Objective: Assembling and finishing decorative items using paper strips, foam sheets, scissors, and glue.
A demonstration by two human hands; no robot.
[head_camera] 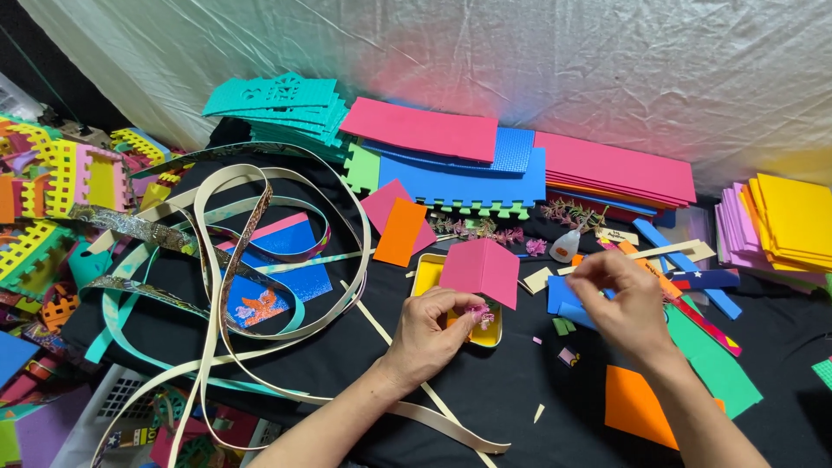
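The left hand (431,328) pinches a small pink flower (479,313) against the yellow tray (426,276) under the folded pink foam roof (481,270), while the right hand (620,299), fingertips pressed together, hovers beside; likely decorating, next needing careful placement.
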